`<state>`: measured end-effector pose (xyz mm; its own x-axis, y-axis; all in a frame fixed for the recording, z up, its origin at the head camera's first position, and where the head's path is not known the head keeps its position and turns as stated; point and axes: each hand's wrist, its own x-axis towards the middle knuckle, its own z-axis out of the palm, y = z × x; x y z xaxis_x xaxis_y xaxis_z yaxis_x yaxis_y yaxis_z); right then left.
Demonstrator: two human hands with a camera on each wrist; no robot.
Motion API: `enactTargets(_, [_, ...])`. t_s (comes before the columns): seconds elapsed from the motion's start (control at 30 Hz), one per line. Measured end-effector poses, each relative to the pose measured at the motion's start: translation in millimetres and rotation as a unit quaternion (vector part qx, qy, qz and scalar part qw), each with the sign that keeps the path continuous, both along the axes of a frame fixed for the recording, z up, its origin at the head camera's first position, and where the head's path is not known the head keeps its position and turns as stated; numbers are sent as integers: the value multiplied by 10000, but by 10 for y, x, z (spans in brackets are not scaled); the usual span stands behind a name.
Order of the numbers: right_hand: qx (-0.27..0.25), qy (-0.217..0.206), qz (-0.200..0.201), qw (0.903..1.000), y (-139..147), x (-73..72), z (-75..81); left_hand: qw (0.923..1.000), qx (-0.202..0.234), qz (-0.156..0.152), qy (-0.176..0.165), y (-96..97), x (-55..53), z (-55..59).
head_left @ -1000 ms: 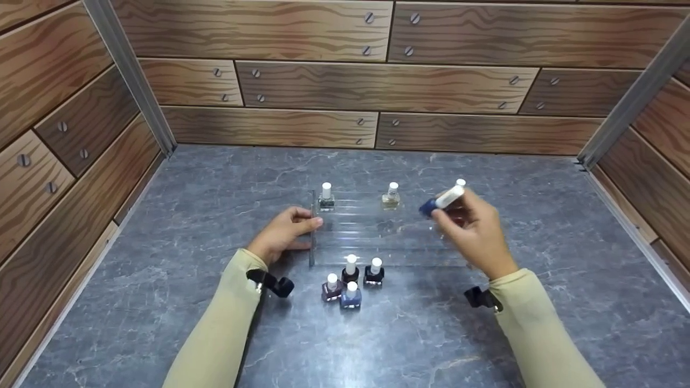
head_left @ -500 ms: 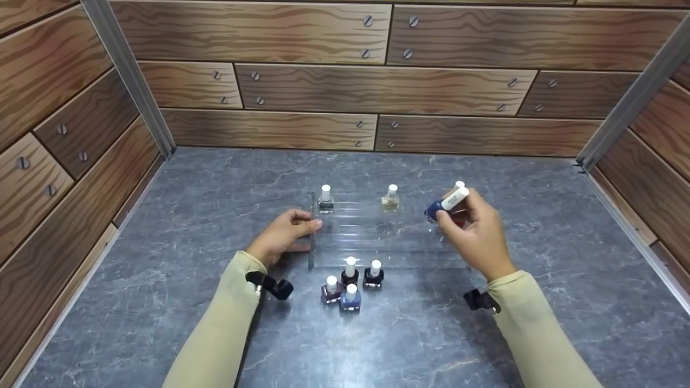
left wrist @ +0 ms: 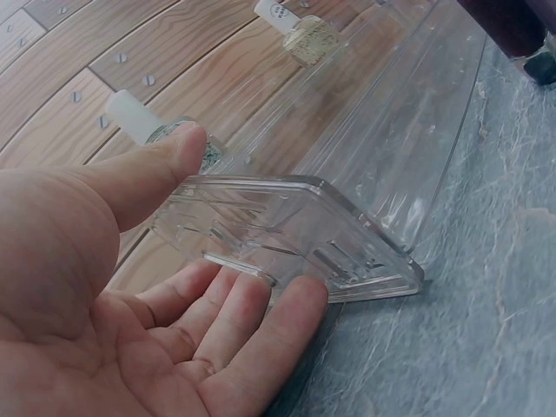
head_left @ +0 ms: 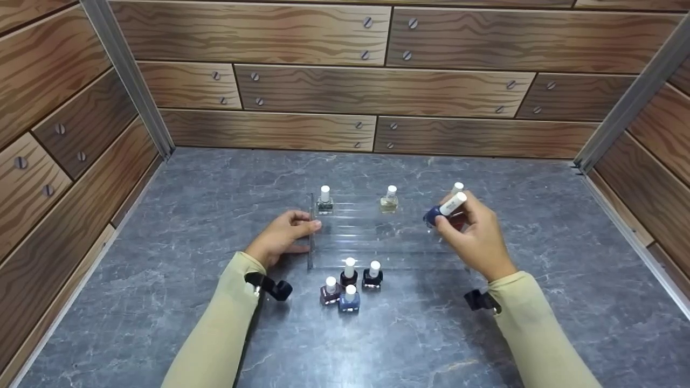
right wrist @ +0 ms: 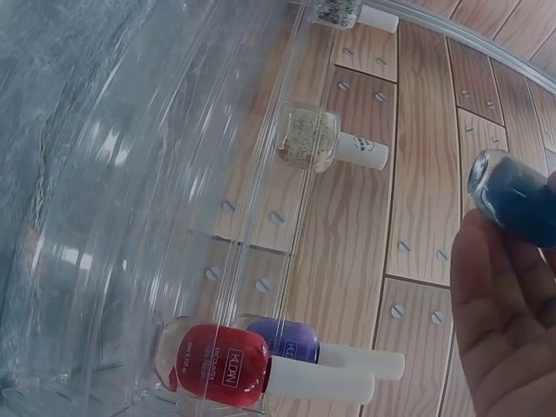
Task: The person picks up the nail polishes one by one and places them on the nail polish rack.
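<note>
My right hand (head_left: 480, 237) holds a dark blue nail polish bottle (head_left: 433, 215), tilted with its white cap up, above the right end of a clear stepped display rack (head_left: 350, 242). In the right wrist view this bottle (right wrist: 514, 195) is between the fingers and apart from the rack. Below it, a red nail polish bottle (right wrist: 221, 365) and a purple one (right wrist: 287, 337) stand on the rack. My left hand (head_left: 283, 234) grips the rack's left side panel (left wrist: 287, 226), thumb over the edge and fingers against its outer face. The rack also bears a glitter polish (head_left: 325, 205) and a pale yellowish one (head_left: 388, 203).
In front of the rack, a dark bottle (head_left: 349, 277), a black bottle (head_left: 372, 278), a maroon bottle (head_left: 330, 293) and a blue bottle (head_left: 349, 302) stand close together. Wood-patterned walls (head_left: 269, 129) enclose the grey marbled tabletop (head_left: 404, 345).
My right hand has shifted the dark blue bottle slightly to the right, and its body shows more clearly. The left hand stays on the rack's side; the other bottles have not moved.
</note>
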<state>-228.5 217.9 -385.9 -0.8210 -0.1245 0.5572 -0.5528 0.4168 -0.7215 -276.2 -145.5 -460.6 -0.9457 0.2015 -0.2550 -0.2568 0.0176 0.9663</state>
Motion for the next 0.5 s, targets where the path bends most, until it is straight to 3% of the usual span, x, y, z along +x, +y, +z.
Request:
enactTargets(0.27, [238,-133,-169,9995,-28,2,-9,10000,20,9,-31,-12,5,7])
enactTargets(0.5, [555,-411,-6,9976,7,-21,-28,10000,-9,0,-32,-18,-2,2])
